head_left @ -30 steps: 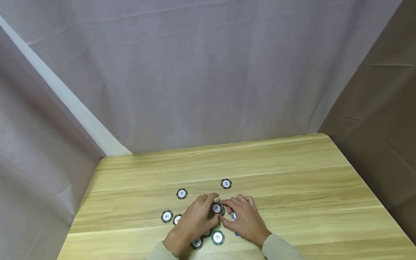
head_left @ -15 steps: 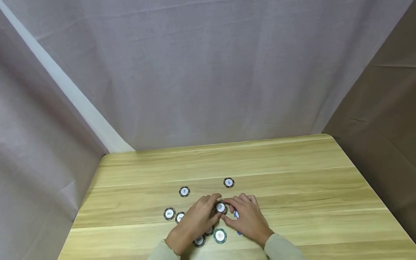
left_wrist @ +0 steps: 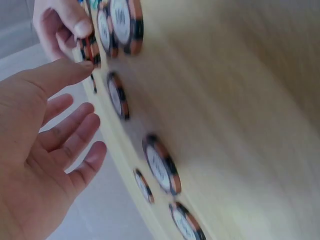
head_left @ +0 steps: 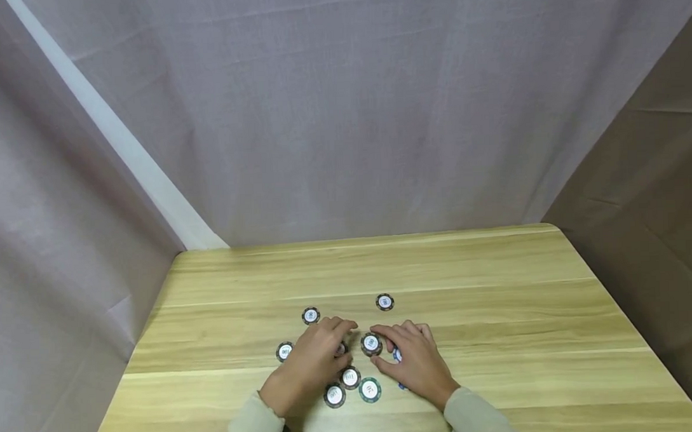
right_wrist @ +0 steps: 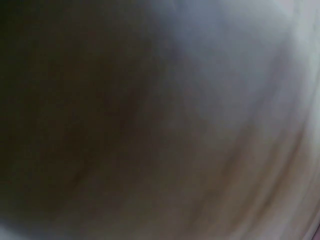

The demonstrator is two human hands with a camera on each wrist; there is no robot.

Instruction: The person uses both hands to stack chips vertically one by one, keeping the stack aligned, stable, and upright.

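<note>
**Two grips at the chip stack**

We see the right grip pinching the small chip stack on the counter. Just left of the stack, the left grip hovers released, fingers relaxed, above loose chips.

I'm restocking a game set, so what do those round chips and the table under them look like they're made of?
Chips: likely moulded plastic or clay composite, with striped rims and white printed centres, a slight sheen. Table: pale wood or wood-look laminate, smooth, with a straight streaky grain; which one, the look leaves open.
</note>
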